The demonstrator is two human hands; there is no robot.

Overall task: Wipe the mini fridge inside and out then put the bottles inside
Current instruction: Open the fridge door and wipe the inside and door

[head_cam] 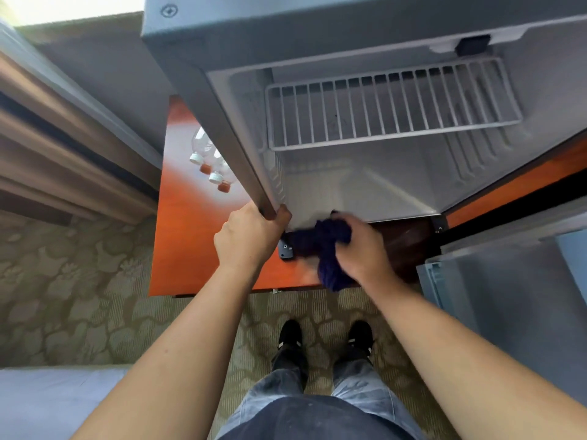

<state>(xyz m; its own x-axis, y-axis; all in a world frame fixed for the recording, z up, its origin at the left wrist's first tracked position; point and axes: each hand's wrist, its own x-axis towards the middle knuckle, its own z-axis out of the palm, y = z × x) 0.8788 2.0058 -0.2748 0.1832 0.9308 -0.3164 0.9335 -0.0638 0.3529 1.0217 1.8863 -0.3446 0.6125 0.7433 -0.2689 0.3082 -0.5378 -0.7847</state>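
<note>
Dark-blue cloth (327, 246), soft and bunched, is gripped in the right hand (362, 249) and pressed against the lower front lip of the mini fridge (365, 188), which is set open on a glossy orange-red wooden table (187, 236). The left hand (247, 236) is curled round the bottom of the cabinet's left front edge, so the cabinet is steadied.

The step in hand is judged to be the wiping of the interior floor and its front lip. It is best done with the cloth flattened rather than balled, so that more fabric is laid on the smooth grey plastic. Strokes are best drawn from the back wall toward the lip, and the rounded corners followed with a fingertip behind the cloth. The left grip should be kept firm, since the fridge is carried on small dark plastic feet (286, 250) and may be slid on the polished wood.

The white wire shelf (390, 106), a grid of thin parallel rods, is seated partway up and calls for a separate pass. Ribbed ledges are moulded into the side walls. The door (508, 296) is swung open at the right. Clear plastic bottles (211, 160), capped in white and orange, are grouped on the table just left of the fridge, not yet inside.
</note>
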